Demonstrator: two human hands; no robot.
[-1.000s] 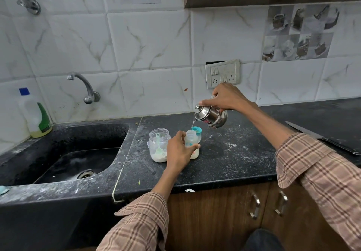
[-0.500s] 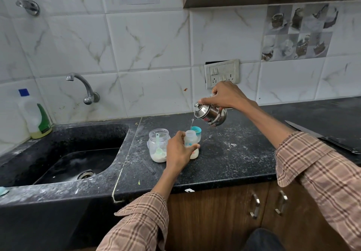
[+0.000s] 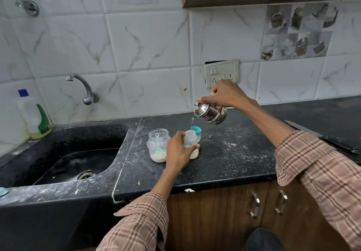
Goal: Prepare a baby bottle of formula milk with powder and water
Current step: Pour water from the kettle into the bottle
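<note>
Left hand (image 3: 176, 149) fingers wrap the baby bottle (image 3: 191, 143) upright on the tabletop (image 3: 224, 159); right hand (image 3: 224, 94) fingers grip the tilted steel kettle (image 3: 212, 113), pouring water in.

Just one camera here, worn on the person's head, so it looked forward and down from standing height. It faced the tiled wall (image 3: 148, 41) straight on, with the black tabletop (image 3: 224, 159) close below and both forearms reaching in from the bottom edge. The wide lens bent the edges; the sink (image 3: 64, 153) sat left, cabinet doors (image 3: 224, 211) underneath. No second view to overlap with.
</note>
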